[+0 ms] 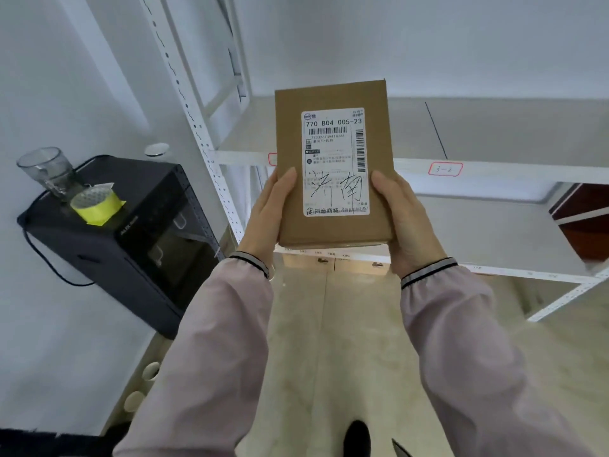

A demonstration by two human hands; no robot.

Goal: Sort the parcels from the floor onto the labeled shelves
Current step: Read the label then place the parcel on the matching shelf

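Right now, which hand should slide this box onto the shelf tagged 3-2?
Right, probably. The right hand grips the box on the side nearer the 3-2 tag; the left hand would have to cross over.

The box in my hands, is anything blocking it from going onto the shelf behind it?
Nothing visible does. The box is held by the left hand and right hand in front of the shelf, whose board looks bare.
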